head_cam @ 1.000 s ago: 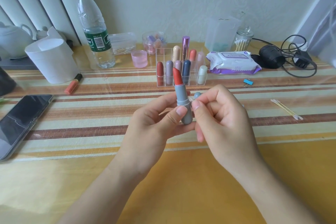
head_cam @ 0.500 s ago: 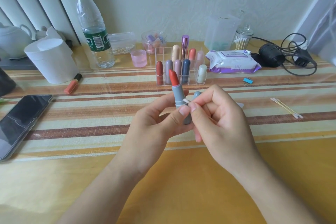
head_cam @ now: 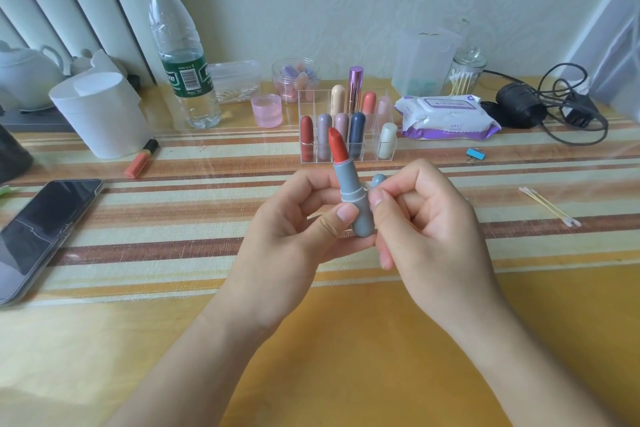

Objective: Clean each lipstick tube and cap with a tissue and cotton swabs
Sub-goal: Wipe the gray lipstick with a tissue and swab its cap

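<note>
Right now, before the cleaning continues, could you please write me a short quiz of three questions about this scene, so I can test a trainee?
1. True or false: the left hand holds a lipstick tube whose red stick is exposed.
2. Where do the two loose cotton swabs lie?
A. On the phone
B. On the table, to the right of the right hand
C. Inside the water bottle
3. Fill the blank: the pack of wet wipes lies to the ____ of the clear lipstick organizer.

Key: 1 true; 2 B; 3 right.
</note>
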